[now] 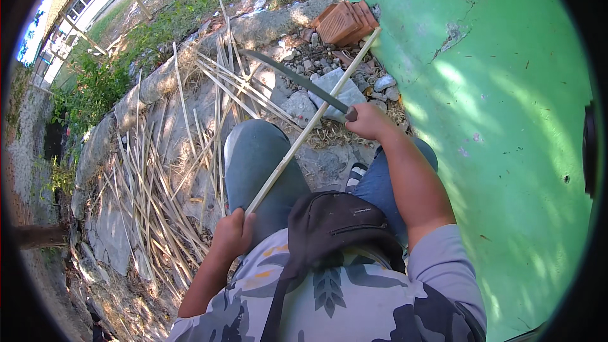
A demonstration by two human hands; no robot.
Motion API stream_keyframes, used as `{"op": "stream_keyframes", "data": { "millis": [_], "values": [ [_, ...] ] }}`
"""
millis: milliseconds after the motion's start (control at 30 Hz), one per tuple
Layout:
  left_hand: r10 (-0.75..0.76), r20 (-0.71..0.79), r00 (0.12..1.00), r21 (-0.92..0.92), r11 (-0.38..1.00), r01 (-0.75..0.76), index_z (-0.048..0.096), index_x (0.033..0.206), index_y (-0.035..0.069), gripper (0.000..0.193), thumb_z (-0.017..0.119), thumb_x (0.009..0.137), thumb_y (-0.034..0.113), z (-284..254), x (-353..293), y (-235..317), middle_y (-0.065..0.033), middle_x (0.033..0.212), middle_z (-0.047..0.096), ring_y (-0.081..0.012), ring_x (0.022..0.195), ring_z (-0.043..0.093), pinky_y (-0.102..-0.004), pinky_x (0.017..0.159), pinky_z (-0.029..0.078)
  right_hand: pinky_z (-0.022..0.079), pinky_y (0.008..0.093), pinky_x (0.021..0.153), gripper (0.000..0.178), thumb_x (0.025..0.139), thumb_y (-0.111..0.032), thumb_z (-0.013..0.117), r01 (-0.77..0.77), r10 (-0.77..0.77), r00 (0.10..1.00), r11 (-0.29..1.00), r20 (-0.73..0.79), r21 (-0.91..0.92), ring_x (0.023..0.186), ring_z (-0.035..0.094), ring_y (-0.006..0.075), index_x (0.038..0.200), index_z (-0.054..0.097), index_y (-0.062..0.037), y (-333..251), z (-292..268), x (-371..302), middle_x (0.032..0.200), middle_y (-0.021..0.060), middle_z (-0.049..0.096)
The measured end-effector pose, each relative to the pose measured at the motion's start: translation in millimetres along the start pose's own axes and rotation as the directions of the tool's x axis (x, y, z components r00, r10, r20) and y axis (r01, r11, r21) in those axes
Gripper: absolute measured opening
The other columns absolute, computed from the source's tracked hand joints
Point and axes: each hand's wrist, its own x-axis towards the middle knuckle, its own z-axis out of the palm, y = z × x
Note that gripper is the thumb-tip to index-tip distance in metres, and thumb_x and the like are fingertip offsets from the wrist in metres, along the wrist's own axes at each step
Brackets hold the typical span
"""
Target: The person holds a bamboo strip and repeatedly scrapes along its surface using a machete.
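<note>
My left hand (234, 234) is closed around the near end of a long pale bamboo strip (288, 158). The strip slants up and away to the right, over my left thigh, with its far end by the green wall. My right hand (368, 121) grips the handle of a machete (297, 79). Its long dark blade points up and to the left and crosses the strip a little beyond my right hand. Whether blade and strip touch there I cannot tell.
Many split strips (158, 215) lie heaped on the ground to my left, and more (234, 82) lie ahead. Red-brown roof tiles (345, 23) and stones (342, 92) sit against the green wall (494, 152). A dark waist bag (335, 221) rests on my lap.
</note>
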Motion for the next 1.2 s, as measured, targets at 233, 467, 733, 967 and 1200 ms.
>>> {"op": "stream_keyframes", "data": {
  "millis": [233, 467, 733, 967, 1200],
  "values": [
    [-0.013, -0.025, 1.000, -0.036, 0.999, 0.013, 0.048, 0.075, 0.001, 0.036, 0.058, 0.098, 0.027, 1, 0, -1, -0.0251, 0.059, 0.053, -0.0479, 0.058, 0.057, -0.0517, 0.054, 0.044, 0.054, 0.0430, 0.078, 0.028, 0.074, -0.025, 0.069, 0.243, -0.144, 0.911, 0.945, 0.385, -0.220, 0.087, 0.069, 0.0339, 0.095, 0.071, -0.0058, -11, -7, 13, 0.091, 0.0173, 0.072],
    [-0.039, -0.018, 0.999, 0.022, 0.999, 0.040, 0.049, 0.077, 0.001, 0.038, 0.058, 0.099, 0.030, 2, 0, 1, -0.0262, 0.062, 0.054, -0.0490, 0.061, 0.058, -0.0535, 0.056, 0.044, 0.052, 0.0381, 0.070, 0.030, 0.074, -0.022, 0.071, -0.176, 0.155, 0.974, 0.977, 0.166, 0.121, 0.076, 0.067, 0.0230, 0.093, 0.069, 0.0017, 25, 11, 25, 0.079, 0.0116, 0.071],
    [-0.069, 0.019, 0.997, -0.022, 0.997, 0.070, 0.049, 0.077, 0.000, 0.038, 0.058, 0.099, 0.031, -1, -1, -1, -0.0260, 0.061, 0.054, -0.0482, 0.061, 0.058, -0.0522, 0.055, 0.044, 0.052, 0.0407, 0.072, 0.021, 0.073, -0.022, 0.070, 0.131, -0.094, 0.903, 0.989, 0.419, -0.062, 0.076, 0.067, 0.0309, 0.086, 0.070, -0.0054, -30, 4, 4, 0.081, 0.0150, 0.070],
    [-0.091, 0.014, 0.996, -0.012, 0.996, 0.091, 0.049, 0.077, 0.000, 0.041, 0.057, 0.100, 0.033, -2, 0, 7, -0.0259, 0.063, 0.054, -0.0481, 0.061, 0.056, -0.0515, 0.056, 0.042, 0.048, 0.0359, 0.066, 0.022, 0.072, -0.018, 0.071, -0.158, 0.126, 0.944, 0.984, 0.305, 0.082, 0.071, 0.060, 0.0181, 0.086, 0.067, -0.0009, 7, 11, 22, 0.076, 0.0084, 0.067],
    [-0.090, 0.030, 0.995, -0.032, 0.995, 0.091, 0.049, 0.077, 0.000, 0.039, 0.058, 0.099, 0.031, -1, 1, -3, -0.0255, 0.063, 0.055, -0.0478, 0.061, 0.057, -0.0515, 0.056, 0.043, 0.051, 0.0385, 0.068, 0.018, 0.073, -0.020, 0.069, 0.244, -0.197, 0.874, 0.968, 0.443, -0.052, 0.072, 0.065, 0.0251, 0.083, 0.068, -0.0046, -37, 13, -8, 0.077, 0.0109, 0.068]
  ]
}}
